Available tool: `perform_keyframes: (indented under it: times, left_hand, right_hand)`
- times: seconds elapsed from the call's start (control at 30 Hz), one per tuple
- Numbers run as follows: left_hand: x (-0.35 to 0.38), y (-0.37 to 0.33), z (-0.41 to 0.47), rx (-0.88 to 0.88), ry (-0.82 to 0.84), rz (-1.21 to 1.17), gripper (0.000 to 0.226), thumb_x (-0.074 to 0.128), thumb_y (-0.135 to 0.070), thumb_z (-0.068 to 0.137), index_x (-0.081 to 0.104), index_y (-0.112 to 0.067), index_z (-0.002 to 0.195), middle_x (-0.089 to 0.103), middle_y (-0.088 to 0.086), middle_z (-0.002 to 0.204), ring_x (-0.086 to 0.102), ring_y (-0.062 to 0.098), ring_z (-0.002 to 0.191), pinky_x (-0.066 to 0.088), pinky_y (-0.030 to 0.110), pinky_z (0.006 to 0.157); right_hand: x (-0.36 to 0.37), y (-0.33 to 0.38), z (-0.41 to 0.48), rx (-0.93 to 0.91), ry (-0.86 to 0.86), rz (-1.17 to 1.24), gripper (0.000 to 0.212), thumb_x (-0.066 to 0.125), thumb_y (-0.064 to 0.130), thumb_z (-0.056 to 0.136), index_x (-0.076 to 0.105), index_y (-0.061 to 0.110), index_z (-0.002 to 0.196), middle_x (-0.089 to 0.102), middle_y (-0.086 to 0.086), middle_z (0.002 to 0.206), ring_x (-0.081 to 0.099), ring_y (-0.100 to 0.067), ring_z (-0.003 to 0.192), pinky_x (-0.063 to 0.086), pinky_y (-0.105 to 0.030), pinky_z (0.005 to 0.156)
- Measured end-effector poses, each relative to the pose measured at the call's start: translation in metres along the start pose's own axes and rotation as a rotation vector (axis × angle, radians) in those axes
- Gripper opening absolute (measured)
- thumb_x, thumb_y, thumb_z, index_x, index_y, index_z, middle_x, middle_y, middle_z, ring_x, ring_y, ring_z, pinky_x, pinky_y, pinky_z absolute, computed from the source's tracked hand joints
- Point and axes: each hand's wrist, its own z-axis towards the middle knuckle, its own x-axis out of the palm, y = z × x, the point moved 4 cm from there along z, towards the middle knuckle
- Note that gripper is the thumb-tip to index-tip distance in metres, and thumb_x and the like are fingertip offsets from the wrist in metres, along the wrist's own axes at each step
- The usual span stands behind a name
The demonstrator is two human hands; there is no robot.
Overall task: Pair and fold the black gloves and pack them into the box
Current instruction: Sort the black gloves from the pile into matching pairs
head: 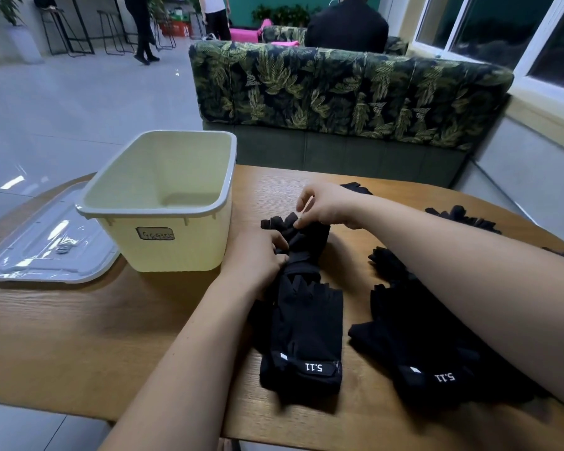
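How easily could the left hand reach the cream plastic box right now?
Probably yes: the cream plastic box stands open beside the left hand, nothing between them, though its grip holds a black fingerless glove.

Leaf-print sofa (339,89) upper ctr, seated person (347,30) behind it; window (502,24) upper rt; bar stools (106,12) & standing person (142,27) upper left; grey lid (46,255) mid left on wooden table (79,336)

Dim, warm indoor light from overhead; dark beyond the white-framed windows (489,34). Showed white glare streaks on the glossy grey floor tiles (13,182) & the flat grey plastic lid (51,236). Cast soft shadows on the round wooden table (79,336). Lost nearly all detail in the black fabric gloves (306,330). Bent straight lines at edges w/ wide-angle distortion; blurred bkgd slightly.
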Motion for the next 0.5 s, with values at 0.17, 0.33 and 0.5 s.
perform_keyframes:
  times: [0.17, 0.33, 0.5]
  left_hand:
    - [0.0, -0.002, -0.003, 0.006, -0.016, 0.01, 0.011, 0.075, -0.037, 0.094, 0.078, -0.035, 0.104, 0.059, -0.003, 0.105, 0.061, 0.019, 0.1, 0.052, 0.031, 0.089]
    - [-0.004, -0.006, -0.007, 0.019, -0.037, -0.009, 0.015, 0.073, -0.039, 0.095, 0.077, -0.035, 0.109, 0.057, -0.005, 0.105, 0.061, 0.019, 0.103, 0.053, 0.035, 0.093]
    - [-0.01, -0.011, -0.009, 0.033, -0.096, -0.023, 0.014, 0.067, -0.031, 0.097, 0.076, -0.033, 0.107, 0.062, -0.006, 0.109, 0.062, 0.016, 0.105, 0.053, 0.036, 0.096]
  right_hand:
    - [-0.014, -0.011, -0.001, -0.121, -0.197, -0.322, 0.02, 0.076, 0.006, 0.089, 0.07, 0.017, 0.105, 0.074, 0.0, 0.099, 0.068, -0.02, 0.091, 0.047, -0.023, 0.062]
    - [-0.035, -0.025, 0.004, -0.048, -0.406, -0.394, 0.015, 0.059, 0.013, 0.091, 0.068, 0.026, 0.089, 0.068, 0.002, 0.099, 0.065, -0.029, 0.102, 0.059, -0.04, 0.083]
    - [-0.042, -0.047, 0.012, 0.038, -0.413, -0.479, 0.011, 0.07, 0.03, 0.089, 0.066, 0.021, 0.094, 0.07, -0.003, 0.105, 0.063, -0.029, 0.1, 0.049, -0.035, 0.07]
